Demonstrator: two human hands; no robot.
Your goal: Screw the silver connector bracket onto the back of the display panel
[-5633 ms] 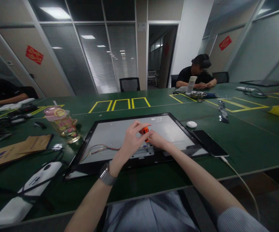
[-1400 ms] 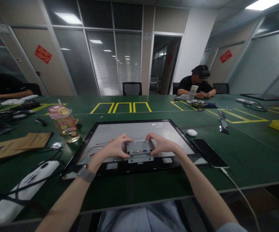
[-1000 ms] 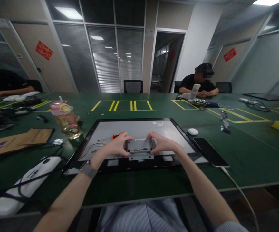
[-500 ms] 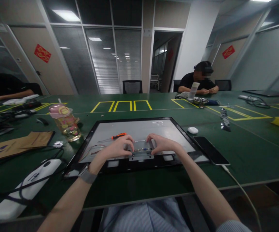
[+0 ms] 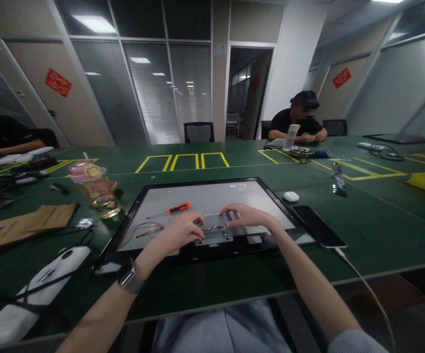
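A flat monitor panel [image 5: 212, 196] lies face down on the green table, its grey metal back up. A small metal connector bracket [image 5: 215, 232] sits low on the panel near its front edge. My left hand [image 5: 181, 228] rests on the bracket's left end with fingers curled down on it. My right hand [image 5: 247, 216] presses its right end, fingers bent and flat. An orange-handled screwdriver [image 5: 173, 209] lies loose on the panel behind my left hand. Coloured wires [image 5: 144, 228] trail from the panel's left side.
A pink-lidded cup [image 5: 94, 189] stands left of the panel. A phone [image 5: 317, 218] with a cable and a white earbud case [image 5: 291, 196] lie to the right. A white device [image 5: 32, 294] and brown envelope [image 5: 21, 226] lie at left. A person [image 5: 297, 122] sits across the table.
The screwdriver left my hands and now lies on the panel. Both hands took the bracket by its ends, held tilted, and have lowered it flat onto the panel.
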